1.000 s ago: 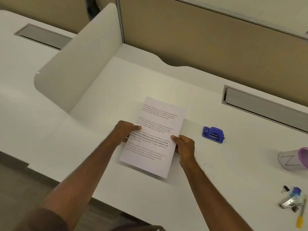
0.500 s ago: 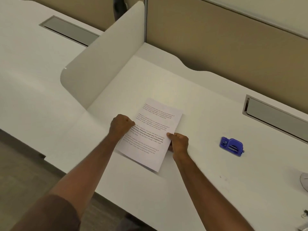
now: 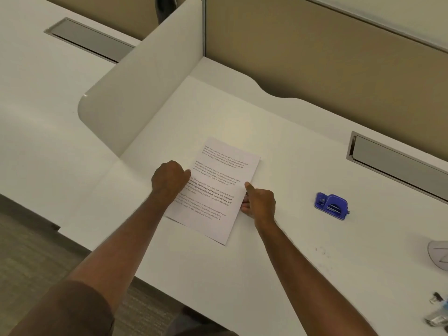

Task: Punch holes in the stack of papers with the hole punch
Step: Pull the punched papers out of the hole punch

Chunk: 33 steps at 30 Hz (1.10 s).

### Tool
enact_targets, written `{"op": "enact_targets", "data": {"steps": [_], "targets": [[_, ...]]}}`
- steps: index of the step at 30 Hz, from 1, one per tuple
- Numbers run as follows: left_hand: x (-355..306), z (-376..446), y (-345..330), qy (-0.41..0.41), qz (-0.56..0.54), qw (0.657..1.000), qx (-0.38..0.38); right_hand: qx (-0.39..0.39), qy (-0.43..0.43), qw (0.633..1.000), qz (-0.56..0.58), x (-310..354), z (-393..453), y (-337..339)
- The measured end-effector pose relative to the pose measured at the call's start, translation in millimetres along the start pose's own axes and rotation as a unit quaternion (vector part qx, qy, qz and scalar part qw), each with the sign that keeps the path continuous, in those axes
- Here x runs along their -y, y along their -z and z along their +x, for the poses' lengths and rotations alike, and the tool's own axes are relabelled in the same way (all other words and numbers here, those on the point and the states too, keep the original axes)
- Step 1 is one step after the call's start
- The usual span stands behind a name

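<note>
A stack of printed white papers lies on the white desk, turned slightly clockwise. My left hand grips its left edge, thumb on top of the sheets. My right hand grips the right edge, thumb on top and fingers curled underneath. A small blue hole punch sits on the desk to the right of the papers, well apart from both hands.
A curved white divider panel stands at the left of the desk. A tan partition wall runs along the back, with a grey cable slot below it. A clear cup and clips with a stapler lie at the right edge.
The camera view has shifted, so the hole punch and cup appear at different spots. Both hands keep their hold on the paper stack, which stays in about the same place on the desk.
</note>
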<state>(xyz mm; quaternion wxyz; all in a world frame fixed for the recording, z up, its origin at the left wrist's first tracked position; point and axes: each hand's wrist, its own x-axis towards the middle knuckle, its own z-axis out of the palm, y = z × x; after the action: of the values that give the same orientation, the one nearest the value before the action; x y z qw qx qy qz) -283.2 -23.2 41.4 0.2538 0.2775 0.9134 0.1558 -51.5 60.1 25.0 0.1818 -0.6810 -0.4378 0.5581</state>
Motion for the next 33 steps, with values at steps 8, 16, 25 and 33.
{"op": "enact_targets", "data": {"steps": [8, 16, 25, 33], "targets": [[3, -18, -8, -0.141, -0.013, 0.981, -0.135, -0.012, 0.115, 0.99, -0.076, -38, -27, 67], [-71, -100, -123, -0.491, -0.06, 0.866, -0.076, -0.157, 0.182, 0.97, 0.038, -139, -62, 192], [-132, -102, -204, -0.474, 0.195, 0.857, 0.038, -0.446, 0.135, 0.868, 0.174, -194, -57, 280], [-128, -98, -214, -0.488, 0.21, 0.847, 0.015, -0.347, 0.173, 0.884, 0.261, -162, -14, 235]]}}
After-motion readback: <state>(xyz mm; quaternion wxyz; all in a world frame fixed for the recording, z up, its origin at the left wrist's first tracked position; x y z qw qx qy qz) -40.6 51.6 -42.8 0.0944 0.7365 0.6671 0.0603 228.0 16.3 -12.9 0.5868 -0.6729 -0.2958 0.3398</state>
